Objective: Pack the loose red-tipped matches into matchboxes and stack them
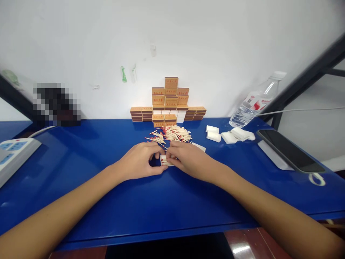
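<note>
Two hands at a tray, beyond it matchboxes with Chinese lettering

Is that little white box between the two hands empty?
No, matches with red heads lie inside the white box, between the left hand and the right hand.

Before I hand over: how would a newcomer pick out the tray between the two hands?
On the blue table, find the loose match pile, then look just nearer the person. Between the left hand and the right hand is a small white tray. Red-tipped matches show inside, and both hands surround it, unlike the white pieces by the bottle.
</note>
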The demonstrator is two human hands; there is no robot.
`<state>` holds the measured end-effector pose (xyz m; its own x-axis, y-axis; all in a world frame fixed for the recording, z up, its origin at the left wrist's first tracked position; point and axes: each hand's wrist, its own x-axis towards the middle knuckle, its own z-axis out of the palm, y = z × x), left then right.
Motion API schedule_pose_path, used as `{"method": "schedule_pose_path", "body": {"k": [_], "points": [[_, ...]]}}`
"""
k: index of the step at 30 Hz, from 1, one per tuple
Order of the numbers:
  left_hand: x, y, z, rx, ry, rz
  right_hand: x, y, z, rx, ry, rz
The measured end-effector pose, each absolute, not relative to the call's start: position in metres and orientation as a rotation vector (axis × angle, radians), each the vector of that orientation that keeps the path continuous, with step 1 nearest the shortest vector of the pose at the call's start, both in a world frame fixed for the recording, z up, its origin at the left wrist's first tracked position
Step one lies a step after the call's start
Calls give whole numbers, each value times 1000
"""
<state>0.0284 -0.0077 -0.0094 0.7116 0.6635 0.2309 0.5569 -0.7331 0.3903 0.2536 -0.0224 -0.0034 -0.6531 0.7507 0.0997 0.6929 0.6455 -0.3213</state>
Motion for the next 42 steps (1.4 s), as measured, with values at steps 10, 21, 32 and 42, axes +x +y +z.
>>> {"method": "schedule_pose_path", "body": {"k": [10, 21, 32, 42], "points": [[23, -5, -5, 2755, 994, 572, 271, -17, 15, -1230, -2495, 237], [17, -3, -1, 2740, 1039, 389, 261, -24, 4, -1685, -2493, 322], [19, -5, -4, 2764, 984, 400, 278, -23, 15, -1545, -2653, 247], [24, -9, -10, 2821, 910, 494, 243, -35, -9, -1225, -2805, -89]]}}
